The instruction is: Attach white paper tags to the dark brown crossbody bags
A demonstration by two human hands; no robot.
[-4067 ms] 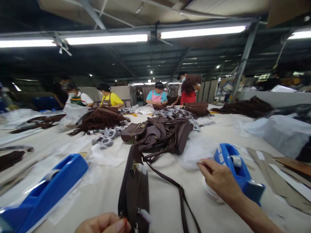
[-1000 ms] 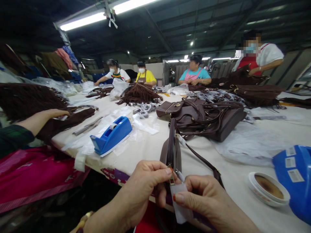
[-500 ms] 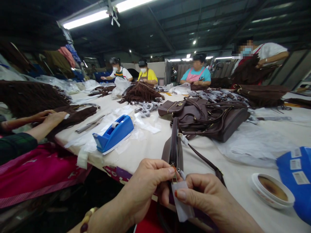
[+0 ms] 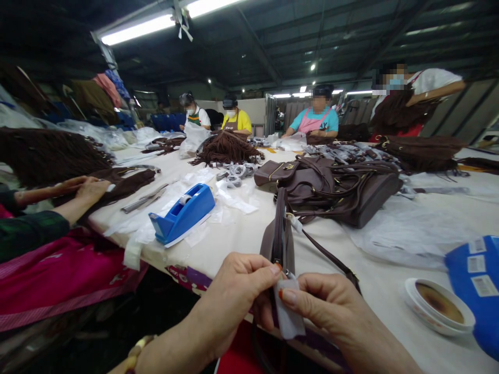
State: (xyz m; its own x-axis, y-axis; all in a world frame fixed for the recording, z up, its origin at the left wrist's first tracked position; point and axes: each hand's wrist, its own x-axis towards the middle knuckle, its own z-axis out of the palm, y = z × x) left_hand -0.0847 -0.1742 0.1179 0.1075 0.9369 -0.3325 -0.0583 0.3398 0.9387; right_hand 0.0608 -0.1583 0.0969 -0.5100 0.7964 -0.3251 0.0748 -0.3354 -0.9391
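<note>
Small dark brown leather bag with a zipped top and long thin strap (image 4: 267, 236) at centre of frame, standing at the near edge of the cream-covered table (image 4: 234, 234); zip appears done up, contents unseen. Left hand (image 4: 237, 285), lower centre, pinched at the bag's near zip end; exact piece between thumb and finger hidden. Right hand (image 4: 327, 306), just beside it, grips a strip of thin white translucent wrapping (image 4: 290, 311) between thumb and fingers, its lower end hanging free. Lower right: round white bowl (image 4: 440, 323) with brown matter (image 4: 438, 301) across its inside, whether dried or wet cannot tell. Beside it, cut by the right edge, a blue plastic block with white labels (image 4: 487, 322). Left of centre, blue plastic tape dispenser (image 4: 167, 227) carrying a pale roll of tape (image 4: 186, 199). Right of centre, behind the small bag, a heap of larger dark brown leather bags (image 4: 366, 195), straps piled on top, insides out of sight. Upper centre-left, puffed translucent plastic bag (image 4: 194, 140) next to a dark brown fringed heap (image 4: 228, 148); contents not readable. Far left, a co-worker's hand (image 4: 91, 191) on dark brown material (image 4: 130, 184).
</note>
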